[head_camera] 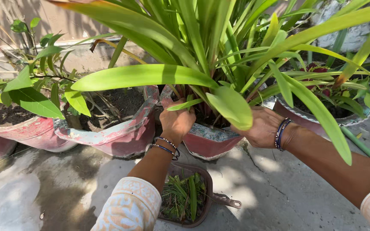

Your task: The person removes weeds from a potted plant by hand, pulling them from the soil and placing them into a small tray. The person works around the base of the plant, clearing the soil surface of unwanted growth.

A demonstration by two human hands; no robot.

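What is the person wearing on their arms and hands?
Both arms have pale cream sleeves with a faint orange pattern, pushed up above the forearms. The left hand has thin dark and beaded bangles at its wrist. The right hand has a stack of dark blue bangles. No gloves.

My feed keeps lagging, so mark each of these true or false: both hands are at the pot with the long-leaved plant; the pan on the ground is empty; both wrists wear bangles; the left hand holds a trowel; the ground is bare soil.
1. Both hands are at the long-leaved plant's pot. True: the left hand reaches into the base of the leaves, and the right hand rests at the rim.
2. The pan is empty. False: it holds green cuttings.
3. Both wrists wear bangles. True.
4. The left hand holds a trowel. False: no tool shows; its fingers are among the leaf bases.
5. The ground is bare soil. False: it is cracked concrete.
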